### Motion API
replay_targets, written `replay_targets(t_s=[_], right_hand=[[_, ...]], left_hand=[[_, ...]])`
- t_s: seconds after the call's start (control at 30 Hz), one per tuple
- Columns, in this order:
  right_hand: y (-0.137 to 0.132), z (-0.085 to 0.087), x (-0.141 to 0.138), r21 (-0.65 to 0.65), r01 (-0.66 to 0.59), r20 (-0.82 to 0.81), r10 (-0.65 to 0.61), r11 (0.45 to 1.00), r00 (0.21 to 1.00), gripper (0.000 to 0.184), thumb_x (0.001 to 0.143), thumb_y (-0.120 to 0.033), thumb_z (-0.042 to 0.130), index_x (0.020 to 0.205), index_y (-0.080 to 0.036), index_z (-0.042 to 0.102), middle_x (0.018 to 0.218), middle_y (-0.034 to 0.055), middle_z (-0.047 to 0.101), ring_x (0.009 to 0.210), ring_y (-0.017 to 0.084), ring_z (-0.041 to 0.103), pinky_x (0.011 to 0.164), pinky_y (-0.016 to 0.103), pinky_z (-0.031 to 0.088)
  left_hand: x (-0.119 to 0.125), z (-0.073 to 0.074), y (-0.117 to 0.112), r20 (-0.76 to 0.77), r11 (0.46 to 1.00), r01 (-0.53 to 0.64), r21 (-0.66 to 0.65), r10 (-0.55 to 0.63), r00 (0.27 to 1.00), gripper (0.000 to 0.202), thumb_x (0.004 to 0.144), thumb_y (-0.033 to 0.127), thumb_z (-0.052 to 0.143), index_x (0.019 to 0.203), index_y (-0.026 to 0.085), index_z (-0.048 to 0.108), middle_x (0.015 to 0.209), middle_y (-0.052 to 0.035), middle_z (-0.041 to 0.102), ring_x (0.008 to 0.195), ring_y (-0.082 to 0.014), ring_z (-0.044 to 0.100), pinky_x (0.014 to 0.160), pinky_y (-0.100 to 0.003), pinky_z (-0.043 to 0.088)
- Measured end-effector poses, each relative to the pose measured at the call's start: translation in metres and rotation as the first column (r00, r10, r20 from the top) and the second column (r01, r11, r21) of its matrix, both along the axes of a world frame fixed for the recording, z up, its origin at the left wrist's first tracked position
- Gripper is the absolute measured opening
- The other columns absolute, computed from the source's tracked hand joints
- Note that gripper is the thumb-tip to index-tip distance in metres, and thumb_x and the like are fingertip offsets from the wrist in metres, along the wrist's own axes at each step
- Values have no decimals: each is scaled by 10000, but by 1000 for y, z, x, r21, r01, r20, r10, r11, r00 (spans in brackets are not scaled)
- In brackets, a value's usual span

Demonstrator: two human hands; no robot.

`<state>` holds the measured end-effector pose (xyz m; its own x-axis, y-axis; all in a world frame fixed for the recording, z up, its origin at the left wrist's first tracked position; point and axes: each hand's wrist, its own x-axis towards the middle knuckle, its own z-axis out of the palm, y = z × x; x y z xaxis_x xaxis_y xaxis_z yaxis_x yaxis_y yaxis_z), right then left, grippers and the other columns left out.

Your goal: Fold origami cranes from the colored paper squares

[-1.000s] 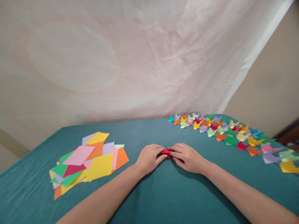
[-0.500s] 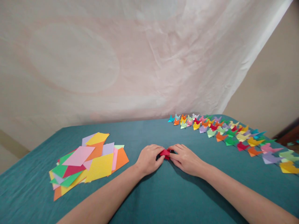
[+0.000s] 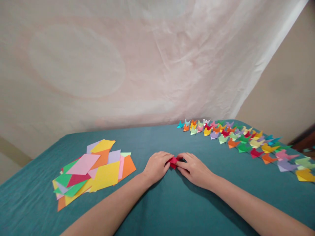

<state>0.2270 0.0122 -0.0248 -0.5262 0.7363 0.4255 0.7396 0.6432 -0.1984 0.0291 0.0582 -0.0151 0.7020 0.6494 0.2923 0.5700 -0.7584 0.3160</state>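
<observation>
A small folded piece of red paper [image 3: 173, 162] is held low over the middle of the table between both hands. My left hand [image 3: 157, 166] pinches its left side, fingers curled with the thumb underneath. On the opposite side, my right hand [image 3: 193, 167] is closed on the paper's right edge with fingertips and thumb. The fingers cover much of the folded shape, so its exact form is hard to make out.
Left of my arms lies a loose pile of coloured paper sheets [image 3: 105, 175]. Rows of small folded paper birds [image 3: 243, 148] stand along the right side. A teal cloth [image 3: 157, 209] covers the table, and a pale curtain [image 3: 137, 65] hangs behind it.
The red paper has turned slightly between my fingers. The left thumb has drawn in closer, and the right fingers have shifted a little along the paper.
</observation>
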Motion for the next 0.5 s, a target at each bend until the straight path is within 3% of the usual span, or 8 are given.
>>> replay_targets(t_s=[0.23, 0.5], right_hand=[[6, -4, 7, -97, -1, -282, -27, 995, 959, 242, 779, -74, 464, 868, -207, 646, 972, 58, 619, 856, 169, 584, 792, 315, 459], [18, -13, 8, -245, 147, -406, -239, 958, 882, 180, 792, -184, 490, 889, -187, 641, 800, 39, 666, 713, 172, 596, 683, 308, 479]], left_hand=[[4, -1, 2, -38, 999, -31, 28, 32, 999, 248, 862, 219, 502, 1094, 231, 588, 1099, -20, 623, 1008, -189, 541, 867, -307, 419], [11, -3, 1, -50, 993, -106, 56, 108, 993, 223, 847, 226, 527, 1055, 220, 606, 1019, -31, 639, 956, -187, 562, 837, -307, 432]])
